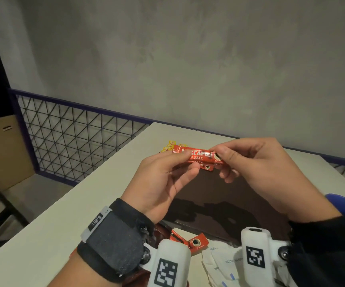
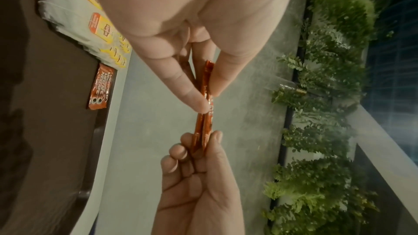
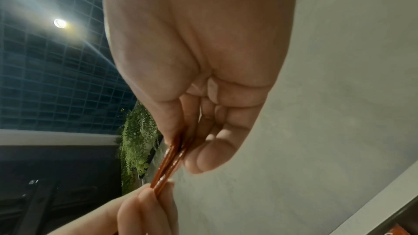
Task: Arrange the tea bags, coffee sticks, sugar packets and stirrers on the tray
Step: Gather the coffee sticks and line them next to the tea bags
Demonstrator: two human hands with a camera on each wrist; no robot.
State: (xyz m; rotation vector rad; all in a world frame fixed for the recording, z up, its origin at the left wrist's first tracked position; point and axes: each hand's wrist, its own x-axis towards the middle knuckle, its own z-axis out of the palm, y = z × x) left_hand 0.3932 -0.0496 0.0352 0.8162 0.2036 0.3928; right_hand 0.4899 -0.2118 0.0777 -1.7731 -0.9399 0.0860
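While raised over tray (image 1: 229, 195), coffee sticks (image 1: 196, 157) span between left hand (image 1: 163, 179) and right hand (image 1: 256, 168), each grip pinching one end.

Shiny foil, glossy tray, matt table

The red coffee sticks (image 1: 196, 158) look like crinkled, shiny foil. The dark brown tray (image 1: 225, 195) is smooth and glossy, mirroring shadows. The pale table (image 1: 68, 208) is smooth and matt. The white sugar packets (image 1: 223, 264) look like matt paper. The wall (image 1: 188, 59) is rough, mottled plaster. The wrist strap (image 1: 113, 235) is black cloth.
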